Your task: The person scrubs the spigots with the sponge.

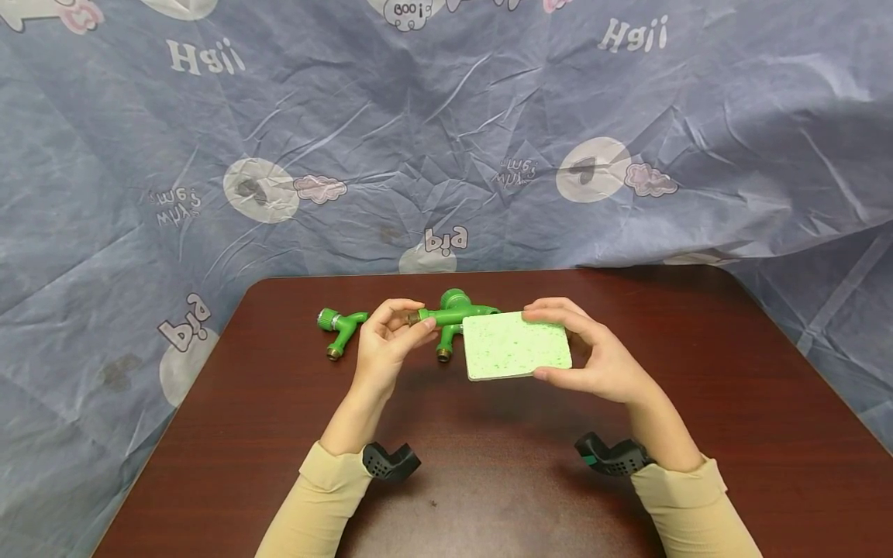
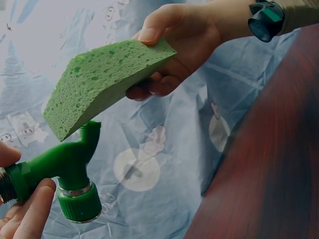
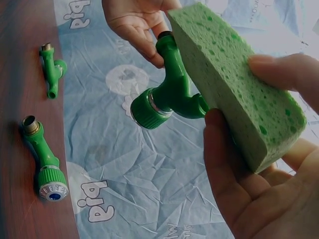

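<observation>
My left hand [image 1: 385, 345] pinches a green plastic tap [image 2: 67, 159] by its brass-coloured threaded end, between thumb and fingers. The tap is off the table, its ribbed knob [image 3: 149, 109] pointing down in the wrist views. A light green, porous, block-shaped sponge [image 1: 516, 346] is gripped by my right hand [image 1: 605, 358], thumb on one face and fingers on the other. The sponge's left end lies by the tap's spout [image 2: 90, 132]; whether they touch, I cannot tell.
Two more green taps lie on the dark red-brown table [image 1: 488, 480]: a left tap [image 1: 343, 332] and another tap [image 1: 445, 347] behind the held one. A wrinkled blue printed cloth [image 1: 391, 155] hangs behind the table. Black devices [image 1: 392, 463] sit on both wrists.
</observation>
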The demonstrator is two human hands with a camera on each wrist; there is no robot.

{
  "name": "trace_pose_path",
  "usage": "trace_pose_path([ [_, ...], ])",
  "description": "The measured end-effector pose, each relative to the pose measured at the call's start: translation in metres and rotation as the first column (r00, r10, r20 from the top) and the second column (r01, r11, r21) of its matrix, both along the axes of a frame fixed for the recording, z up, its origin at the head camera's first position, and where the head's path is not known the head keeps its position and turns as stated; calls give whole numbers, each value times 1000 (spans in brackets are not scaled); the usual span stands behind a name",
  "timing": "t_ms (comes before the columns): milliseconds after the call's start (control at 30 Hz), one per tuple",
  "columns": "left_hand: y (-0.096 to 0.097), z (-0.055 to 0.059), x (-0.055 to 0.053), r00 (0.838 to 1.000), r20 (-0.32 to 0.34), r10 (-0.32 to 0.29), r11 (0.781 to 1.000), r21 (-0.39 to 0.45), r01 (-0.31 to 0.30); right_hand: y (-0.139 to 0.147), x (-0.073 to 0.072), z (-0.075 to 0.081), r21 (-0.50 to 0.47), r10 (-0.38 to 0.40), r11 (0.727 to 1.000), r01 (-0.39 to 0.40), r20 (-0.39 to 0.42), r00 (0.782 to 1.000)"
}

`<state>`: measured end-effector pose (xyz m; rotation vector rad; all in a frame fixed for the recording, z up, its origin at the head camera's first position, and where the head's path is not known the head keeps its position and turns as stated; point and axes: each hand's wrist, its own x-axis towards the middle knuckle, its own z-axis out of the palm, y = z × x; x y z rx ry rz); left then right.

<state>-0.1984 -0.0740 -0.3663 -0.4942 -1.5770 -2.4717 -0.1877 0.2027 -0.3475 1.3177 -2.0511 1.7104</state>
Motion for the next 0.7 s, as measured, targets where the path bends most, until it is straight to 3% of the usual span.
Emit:
trace_pose_path([
  [333,0,-1,-1,1000,10,-2,1000,-9,2,-3,1,-1,15,-35,999,35,-14,999],
  [700,-4,0,-1,995,-33,-97,995,0,97,-4,0,-2,-64,-10,998,10,2,1000],
])
